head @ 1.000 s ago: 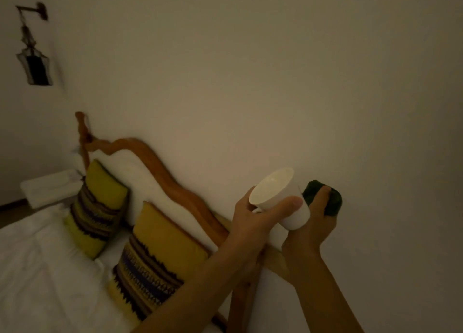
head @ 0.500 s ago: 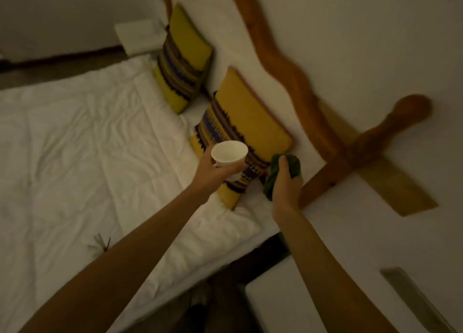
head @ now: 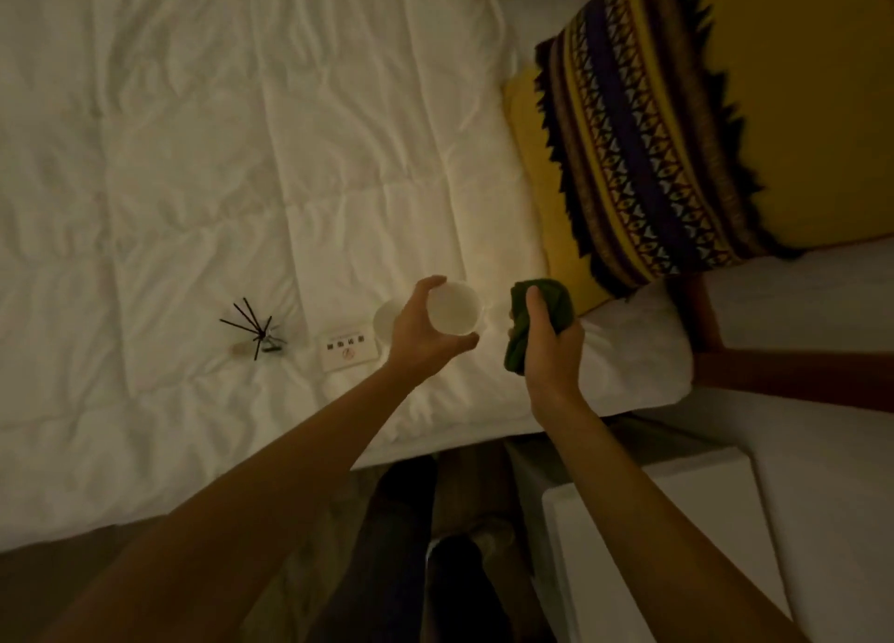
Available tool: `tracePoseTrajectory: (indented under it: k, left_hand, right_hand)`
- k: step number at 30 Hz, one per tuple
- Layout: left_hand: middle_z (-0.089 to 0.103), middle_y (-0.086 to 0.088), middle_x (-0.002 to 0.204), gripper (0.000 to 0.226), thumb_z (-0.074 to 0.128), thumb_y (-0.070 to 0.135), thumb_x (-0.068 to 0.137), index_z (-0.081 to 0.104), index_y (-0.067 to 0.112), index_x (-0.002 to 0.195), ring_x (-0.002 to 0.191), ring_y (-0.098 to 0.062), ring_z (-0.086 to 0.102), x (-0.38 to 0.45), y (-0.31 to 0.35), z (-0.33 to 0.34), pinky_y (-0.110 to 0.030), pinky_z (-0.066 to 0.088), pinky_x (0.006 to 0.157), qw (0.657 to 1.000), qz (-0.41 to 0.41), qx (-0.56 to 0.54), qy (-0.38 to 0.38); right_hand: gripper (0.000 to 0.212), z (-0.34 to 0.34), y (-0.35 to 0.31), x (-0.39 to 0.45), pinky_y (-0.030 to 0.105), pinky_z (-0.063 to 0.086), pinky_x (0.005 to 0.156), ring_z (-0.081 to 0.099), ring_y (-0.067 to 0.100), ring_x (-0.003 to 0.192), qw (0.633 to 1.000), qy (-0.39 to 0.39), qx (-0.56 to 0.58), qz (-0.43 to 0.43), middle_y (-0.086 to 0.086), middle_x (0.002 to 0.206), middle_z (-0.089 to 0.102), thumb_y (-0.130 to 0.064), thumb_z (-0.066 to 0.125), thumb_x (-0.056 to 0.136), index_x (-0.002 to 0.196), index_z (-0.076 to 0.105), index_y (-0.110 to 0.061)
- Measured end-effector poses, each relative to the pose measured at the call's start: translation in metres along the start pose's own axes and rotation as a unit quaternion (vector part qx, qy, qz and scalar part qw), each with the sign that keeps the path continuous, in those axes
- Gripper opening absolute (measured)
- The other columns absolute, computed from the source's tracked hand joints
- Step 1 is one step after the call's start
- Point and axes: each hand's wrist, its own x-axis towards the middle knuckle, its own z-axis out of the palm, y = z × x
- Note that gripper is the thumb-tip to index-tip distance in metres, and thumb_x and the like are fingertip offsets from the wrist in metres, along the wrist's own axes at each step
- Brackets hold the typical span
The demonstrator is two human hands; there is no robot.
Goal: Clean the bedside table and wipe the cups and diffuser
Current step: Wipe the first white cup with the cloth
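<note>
Head camera, looking down: my left hand (head: 420,329) grips a small white round cup (head: 453,307) by its side, thumb at one side of the rim and fingers curled round the other, its open mouth turned up toward me. It is held over the white quilted bed cover (head: 203,168), near the edge of the bed. My right hand (head: 546,342), just at 3 o'clock of the cup, is clenched round a bunched dark green cloth (head: 537,318), whose end hangs out below my fist; cloth and cup are apart.

A second white cup (head: 386,318) lies on the cover, half hidden behind my left hand at its 9 o'clock. Further out at 9 o'clock lies a small white card with dark print (head: 347,350), and beyond it the clear glass reed diffuser with thin black sticks (head: 255,334), lying on the cover. At 1 o'clock a yellow cushion with purple patterned bands (head: 643,158) leans at the head of the bed. At 5 o'clock, low by the bed, is the white bedside table (head: 667,545).
</note>
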Motion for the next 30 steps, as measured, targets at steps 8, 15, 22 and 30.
tracePoseTrajectory:
  k: [8, 15, 22, 30]
  left_hand:
    - [0.053, -0.004, 0.123, 0.092, 0.089, 0.052, 0.058, 0.033, 0.017, 0.123, 0.104, -0.026, 0.061, 0.06, -0.04, 0.065, -0.035, 0.05, 0.072, 0.966, 0.001, 0.256, -0.028]
    - [0.043, -0.014, 0.137, 0.11, 0.085, 0.062, 0.056, 0.034, 0.008, 0.137, 0.127, -0.032, 0.044, 0.06, -0.062, 0.072, -0.043, 0.044, 0.101, 0.903, 0.123, 0.404, -0.074]
    - [0.005, -0.02, 0.161, 0.138, 0.077, 0.071, 0.058, 0.0, 0.012, 0.156, 0.15, -0.04, -0.002, 0.054, -0.057, 0.02, -0.066, 0.001, 0.116, 0.821, 0.125, 0.547, -0.109]
    - [0.042, -0.018, 0.132, 0.072, 0.08, 0.029, 0.074, 0.043, 0.011, 0.133, 0.117, -0.039, 0.044, 0.057, -0.05, -0.006, -0.053, 0.046, 0.095, 0.874, -0.017, 0.478, -0.082]
  right_hand:
    - [0.046, -0.004, 0.041, 0.046, 0.054, 0.052, 0.1, 0.066, 0.032, 0.111, 0.999, 0.031, -0.019, 0.003, 0.014, 0.119, 0.07, -0.04, 0.068, 0.093, 0.129, 0.063, -0.012]
    - [0.042, -0.018, 0.052, 0.05, 0.053, 0.053, 0.099, 0.066, 0.029, 0.111, 0.999, 0.037, -0.022, 0.003, 0.012, 0.118, 0.07, -0.038, 0.068, 0.093, 0.126, 0.064, -0.013]
    - [0.043, -0.037, 0.037, 0.025, 0.051, 0.053, 0.1, 0.066, 0.026, 0.109, 0.999, 0.043, 0.004, -0.007, 0.01, 0.117, 0.07, -0.038, 0.068, 0.093, 0.127, 0.064, -0.013]
    - [0.038, -0.057, 0.052, 0.003, 0.051, 0.053, 0.1, 0.067, 0.026, 0.108, 0.999, 0.048, 0.015, -0.001, 0.008, 0.114, 0.071, -0.037, 0.067, 0.094, 0.124, 0.065, -0.015]
